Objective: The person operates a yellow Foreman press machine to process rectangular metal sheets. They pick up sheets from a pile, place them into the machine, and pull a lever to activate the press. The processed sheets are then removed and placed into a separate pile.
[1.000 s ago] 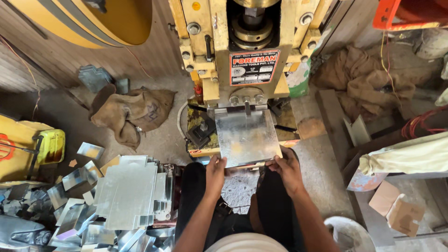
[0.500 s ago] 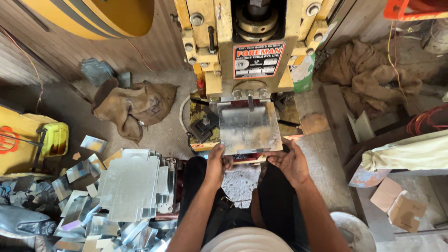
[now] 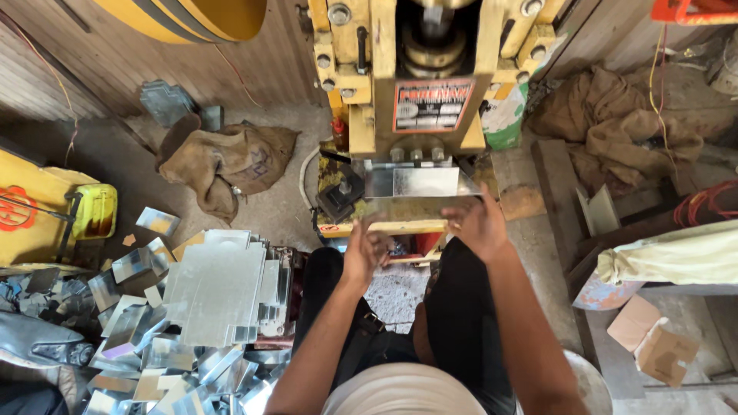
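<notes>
A shiny metal sheet [image 3: 415, 183] lies in the die of a yellow press machine [image 3: 384, 84], under its ram. My right hand [image 3: 478, 224] reaches to the sheet's near right corner, with its fingertips on the edge. My left hand [image 3: 364, 250] hovers a little below and to the left of the sheet, fingers apart and holding nothing. I sit facing the press, my dark trousers and both forearms in view below.
A stack of flat cut metal sheets [image 3: 219, 286] lies at my left, with several bent offcuts [image 3: 131, 323] scattered around it. Burlap sacks [image 3: 231, 161] lie left and right [image 3: 615, 123] of the press. A yellow can [image 3: 94, 210] stands far left, and cardboard [image 3: 653, 346] lies at lower right.
The sheet has gone deeper into the press and shows a shorter face. My left hand has let go and drawn back. My right hand stays at the sheet's right corner.
</notes>
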